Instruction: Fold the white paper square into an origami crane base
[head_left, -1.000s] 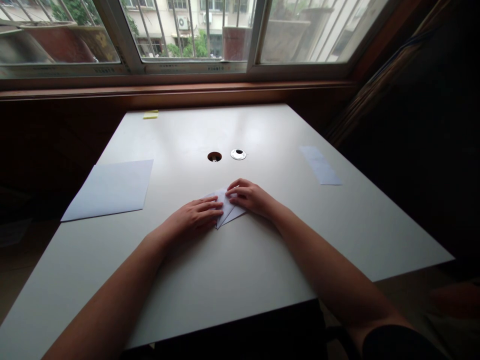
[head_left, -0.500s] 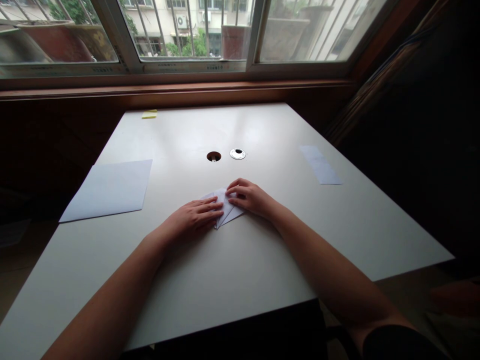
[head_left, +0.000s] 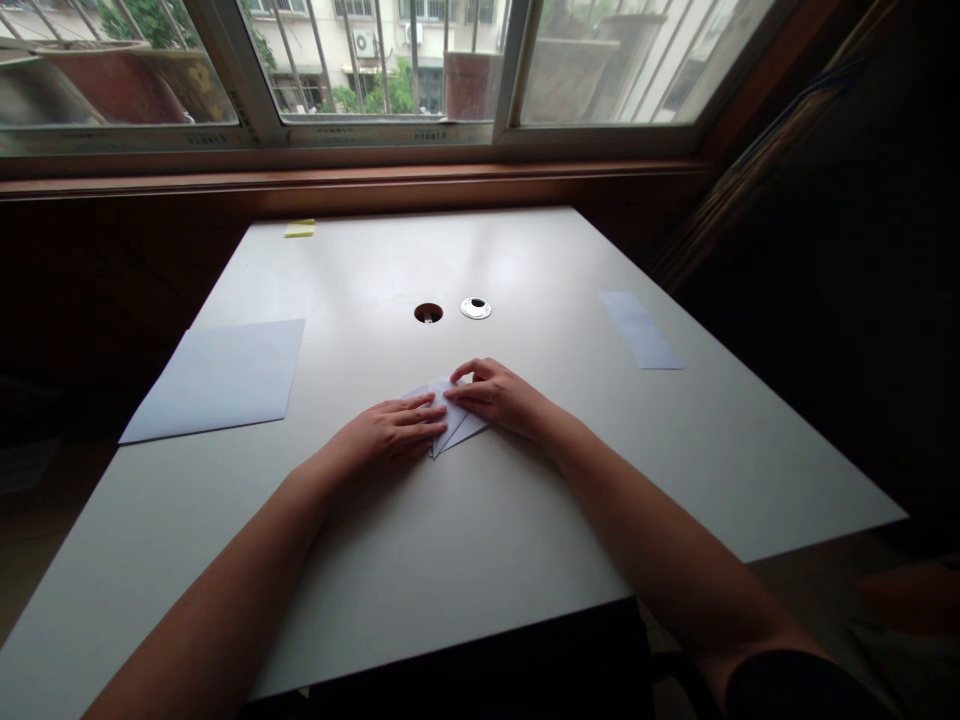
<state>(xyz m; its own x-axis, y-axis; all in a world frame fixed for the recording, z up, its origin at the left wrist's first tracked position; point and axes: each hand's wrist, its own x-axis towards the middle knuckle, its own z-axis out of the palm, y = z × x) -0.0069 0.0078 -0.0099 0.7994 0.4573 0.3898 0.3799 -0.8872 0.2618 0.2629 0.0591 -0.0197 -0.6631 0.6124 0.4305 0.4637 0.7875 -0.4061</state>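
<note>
A small sheet of white folded paper (head_left: 453, 432) lies on the table between my hands, with slanting creases and a point towards me. My left hand (head_left: 394, 428) rests flat over its left part, fingers stretched out and a little apart, pressing it down. From the right, my right hand (head_left: 491, 392) reaches onto the paper with bent fingers, the fingertips together at a fold near the middle. Part of the paper is hidden under both hands.
The white table (head_left: 450, 570) carries a stack of white paper (head_left: 221, 378) at left and a paper strip (head_left: 642, 330) at right. A yellow sticky pad (head_left: 300, 228) sits far back. Beyond my hands are a round cable hole (head_left: 428, 313) and a metal ring cover (head_left: 475, 308).
My right hand's fingertips have shifted slightly left across the paper and drawn closer together. My left hand and the paper have stayed in place.
</note>
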